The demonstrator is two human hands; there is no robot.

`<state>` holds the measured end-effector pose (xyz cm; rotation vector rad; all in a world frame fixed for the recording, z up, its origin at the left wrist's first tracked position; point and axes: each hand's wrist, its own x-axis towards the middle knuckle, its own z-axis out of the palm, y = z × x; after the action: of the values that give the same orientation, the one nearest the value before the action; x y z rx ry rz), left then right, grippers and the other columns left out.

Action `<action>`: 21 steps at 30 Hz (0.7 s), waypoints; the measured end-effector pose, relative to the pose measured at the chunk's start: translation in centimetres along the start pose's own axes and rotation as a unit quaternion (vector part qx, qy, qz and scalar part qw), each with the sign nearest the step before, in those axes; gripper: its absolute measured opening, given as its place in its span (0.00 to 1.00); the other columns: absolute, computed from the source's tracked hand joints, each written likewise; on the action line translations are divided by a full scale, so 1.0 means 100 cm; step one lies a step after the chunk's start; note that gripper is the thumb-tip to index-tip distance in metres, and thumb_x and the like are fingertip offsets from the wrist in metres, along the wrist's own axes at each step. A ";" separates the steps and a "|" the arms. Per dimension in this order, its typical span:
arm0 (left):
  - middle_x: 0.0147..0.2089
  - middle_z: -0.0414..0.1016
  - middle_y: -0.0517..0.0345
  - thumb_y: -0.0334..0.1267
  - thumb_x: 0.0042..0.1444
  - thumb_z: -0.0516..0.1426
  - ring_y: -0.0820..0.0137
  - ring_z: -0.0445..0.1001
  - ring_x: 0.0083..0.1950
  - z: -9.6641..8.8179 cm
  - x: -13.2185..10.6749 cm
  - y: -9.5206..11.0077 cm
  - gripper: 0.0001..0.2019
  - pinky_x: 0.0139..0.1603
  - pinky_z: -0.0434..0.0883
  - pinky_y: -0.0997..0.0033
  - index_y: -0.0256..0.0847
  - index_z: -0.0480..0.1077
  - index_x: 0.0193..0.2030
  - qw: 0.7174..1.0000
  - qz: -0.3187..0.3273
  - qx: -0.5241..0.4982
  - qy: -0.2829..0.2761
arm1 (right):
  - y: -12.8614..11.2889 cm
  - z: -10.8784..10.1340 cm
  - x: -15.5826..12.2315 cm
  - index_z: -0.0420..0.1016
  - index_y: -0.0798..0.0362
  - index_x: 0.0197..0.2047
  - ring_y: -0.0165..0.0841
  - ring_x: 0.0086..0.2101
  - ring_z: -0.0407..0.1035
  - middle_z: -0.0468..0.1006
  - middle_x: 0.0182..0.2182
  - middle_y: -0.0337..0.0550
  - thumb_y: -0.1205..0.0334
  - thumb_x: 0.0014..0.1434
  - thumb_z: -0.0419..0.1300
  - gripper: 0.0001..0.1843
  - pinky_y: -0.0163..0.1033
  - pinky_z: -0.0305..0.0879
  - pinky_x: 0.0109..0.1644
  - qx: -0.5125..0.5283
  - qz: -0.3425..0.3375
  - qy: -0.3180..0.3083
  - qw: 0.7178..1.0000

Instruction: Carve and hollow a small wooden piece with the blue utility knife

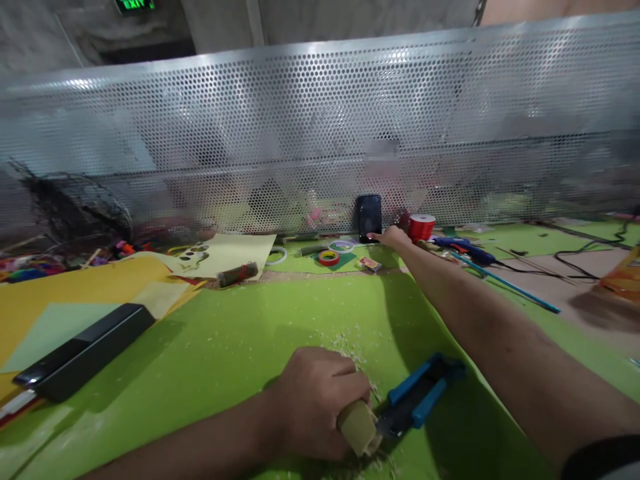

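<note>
My left hand (317, 400) is closed around a short, olive-yellow roll (359, 427). Its near end sticks out of the fist, and the fingers hide the rest. Beside that end, on the green sheet (240, 327), lies a hand tool with blue handles (417, 397), apparently pliers or a cutter. Far forward, my right hand (393, 237) has a digit stretched out to the lower edge of a dark phone (369, 217), which stands upright against the perforated metal panel. The right hand holds nothing I can see. Small pale bits (350, 343) are scattered near the left fist.
Along the back stand tape rolls (329, 257), a matchbox-like carton (370, 265), a red spool (421, 228) and a blue glue gun (465, 250) with its cord. A long black device (90, 350) lies left on coloured paper. The perforated metal panel (310, 107) closes off the back.
</note>
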<state>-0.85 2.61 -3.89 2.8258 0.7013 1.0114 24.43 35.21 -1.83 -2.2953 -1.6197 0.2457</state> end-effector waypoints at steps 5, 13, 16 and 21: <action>0.21 0.66 0.64 0.38 0.45 0.57 0.73 0.62 0.21 0.000 0.001 -0.001 0.04 0.23 0.49 0.69 0.43 0.67 0.27 1.000 0.000 0.001 -0.011 | -0.004 -0.016 -0.019 0.68 0.54 0.56 0.40 0.47 0.70 0.71 0.53 0.49 0.55 0.65 0.58 0.19 0.51 0.70 0.48 -0.005 -0.034 -0.011 0.999; 0.22 0.68 0.64 0.35 0.44 0.57 0.73 0.63 0.22 0.002 -0.001 -0.001 0.03 0.23 0.50 0.71 0.42 0.67 0.28 1.000 -0.004 0.001 -0.018 | 0.003 -0.081 -0.099 0.74 0.56 0.44 0.36 0.38 0.71 0.76 0.40 0.44 0.48 0.64 0.58 0.19 0.44 0.69 0.42 -0.019 -0.281 -0.095 0.955; 0.22 0.68 0.64 0.38 0.46 0.57 0.73 0.62 0.21 0.001 0.001 -0.001 0.03 0.23 0.50 0.71 0.42 0.67 0.28 1.000 0.000 0.007 -0.020 | 0.023 -0.093 -0.172 0.76 0.54 0.33 0.34 0.34 0.70 0.76 0.30 0.40 0.38 0.58 0.59 0.24 0.37 0.63 0.37 -0.010 -0.397 -0.176 0.901; 0.21 0.68 0.64 0.40 0.49 0.55 0.73 0.61 0.20 0.000 0.002 0.000 0.05 0.23 0.50 0.71 0.42 0.67 0.28 1.000 0.007 0.015 0.003 | 0.058 -0.086 -0.274 0.75 0.52 0.37 0.33 0.32 0.68 0.76 0.33 0.41 0.33 0.42 0.68 0.31 0.35 0.59 0.33 0.069 -0.542 -0.292 0.785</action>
<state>-0.70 2.73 -3.81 2.8592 0.7037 1.0209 22.95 6.39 2.91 -0.8676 -2.7850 0.7709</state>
